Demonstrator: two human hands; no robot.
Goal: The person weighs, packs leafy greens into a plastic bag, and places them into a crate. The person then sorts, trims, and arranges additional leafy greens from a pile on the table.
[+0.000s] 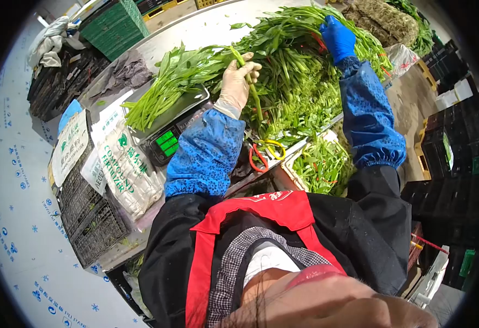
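Produce-handling workroom: heaped leafy greens (288,74), digital scale (167,143), stacked green crates (115,31), fertilizer sack (125,164).

Bare white table (195,31) along the far side gives a hand room to pass behind the bundle of greens (160,90). The heaped greens (288,95) block the middle, filling the space between the left hand (235,85) and the right hand (339,41); a stem (257,101) gripped by the former slants across. Nearer, scissors (251,157) and a crate of trimmings (291,174) narrow the way. Left, the scale (167,144) and a fertilizer sack (127,167) obstruct.
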